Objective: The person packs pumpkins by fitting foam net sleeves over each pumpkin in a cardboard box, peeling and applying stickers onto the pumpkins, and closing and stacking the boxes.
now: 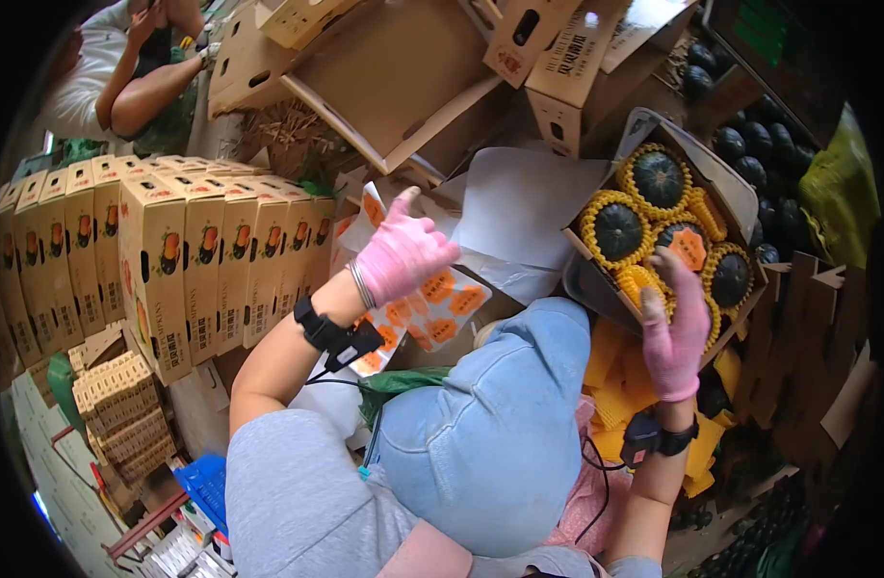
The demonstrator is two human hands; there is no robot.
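My left hand (403,252), in a pink glove with bare fingertips, is over white sheets of orange stickers (442,306). One finger points up; the others are curled, and whatever they may hold is hidden. My right hand (677,337), gloved the same way, is over a cardboard box (596,252) of dark green pumpkins (657,180) in yellow foam nets. Its thumb and fingers are apart, and the fingertips are at an orange sticker (689,248) on the middle pumpkin (668,234).
Rows of printed cartons (158,279) stand at the left. An open cardboard tray (384,77) is at the top, beside more boxes (572,82). Loose dark pumpkins (755,144) lie at the upper right, yellow foam nets (620,380) below the box. Another person (143,87) is at the upper left.
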